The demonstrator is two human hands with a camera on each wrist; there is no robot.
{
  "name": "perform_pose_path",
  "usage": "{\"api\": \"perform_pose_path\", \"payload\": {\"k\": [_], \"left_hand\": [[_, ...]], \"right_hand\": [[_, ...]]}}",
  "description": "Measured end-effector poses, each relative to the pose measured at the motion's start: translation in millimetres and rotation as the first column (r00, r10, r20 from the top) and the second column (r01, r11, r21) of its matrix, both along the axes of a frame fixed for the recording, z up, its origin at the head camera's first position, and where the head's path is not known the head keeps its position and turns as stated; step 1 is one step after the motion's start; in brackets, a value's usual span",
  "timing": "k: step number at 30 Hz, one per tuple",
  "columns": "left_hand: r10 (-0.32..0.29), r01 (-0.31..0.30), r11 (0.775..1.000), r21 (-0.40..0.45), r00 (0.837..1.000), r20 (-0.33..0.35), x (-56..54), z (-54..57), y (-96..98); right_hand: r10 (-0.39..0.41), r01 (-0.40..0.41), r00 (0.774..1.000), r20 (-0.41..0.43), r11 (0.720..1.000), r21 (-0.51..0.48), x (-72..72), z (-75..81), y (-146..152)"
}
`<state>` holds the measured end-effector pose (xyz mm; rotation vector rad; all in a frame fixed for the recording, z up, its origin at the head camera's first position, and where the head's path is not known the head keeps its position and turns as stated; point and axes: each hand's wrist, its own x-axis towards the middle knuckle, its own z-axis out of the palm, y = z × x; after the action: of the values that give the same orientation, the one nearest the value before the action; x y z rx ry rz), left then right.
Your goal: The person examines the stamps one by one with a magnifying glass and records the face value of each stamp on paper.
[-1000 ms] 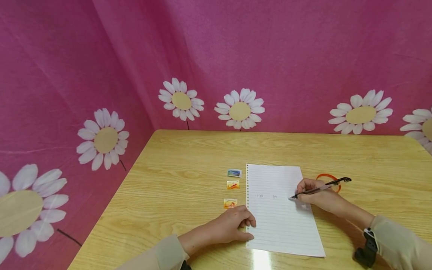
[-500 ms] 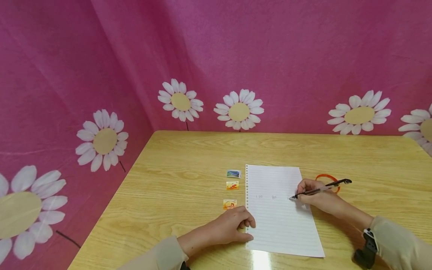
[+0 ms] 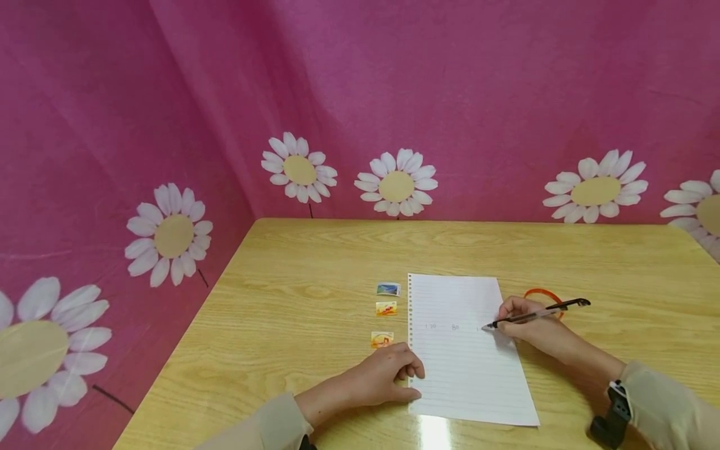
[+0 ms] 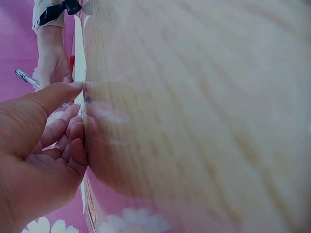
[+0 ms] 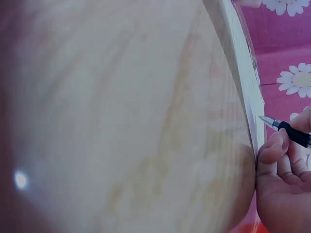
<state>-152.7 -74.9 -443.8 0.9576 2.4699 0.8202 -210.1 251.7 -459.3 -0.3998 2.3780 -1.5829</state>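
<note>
A lined, hole-punched sheet of paper lies on the wooden table, with faint handwritten figures in a row across its middle. My right hand pinches a gel pen with a clear barrel and black cap end, its tip at the paper by a small mark right of the other figures. The right wrist view shows the pen's dark grip between thumb and fingers. My left hand rests on the sheet's lower left edge, fingers loosely bent and holding nothing. Close above it lies an orange-yellow stamp, partly covered.
Two more stamps, one yellow-red and one blue-green, lie in a column left of the sheet. An orange ring lies behind my right hand, partly hidden. A pink curtain with daisies stands behind the table.
A small stroke has appeared at the pen tip, right of the earlier figures. The pen has shifted very slightly. My left hand has stayed in place on the sheet's edge.
</note>
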Motion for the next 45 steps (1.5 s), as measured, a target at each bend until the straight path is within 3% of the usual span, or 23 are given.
{"api": "perform_pose_path", "payload": {"k": [13, 34, 45], "left_hand": [[0.000, 0.000, 1.000, -0.003, 1.000, 0.006, 0.8, 0.6, -0.4], [-0.002, 0.002, 1.000, 0.002, 1.000, -0.006, 0.6, -0.4, -0.2], [-0.001, 0.001, 1.000, 0.005, 1.000, 0.003, 1.1, -0.1, -0.5]], "right_hand": [[0.006, -0.006, 1.000, 0.003, 1.000, -0.011, 5.7, 1.0, -4.3], [0.057, -0.057, 0.998, -0.035, 0.998, -0.005, 2.8, 0.6, -3.4], [0.015, -0.017, 0.999, -0.045, 0.998, -0.059, 6.1, -3.4, 0.7]]}}
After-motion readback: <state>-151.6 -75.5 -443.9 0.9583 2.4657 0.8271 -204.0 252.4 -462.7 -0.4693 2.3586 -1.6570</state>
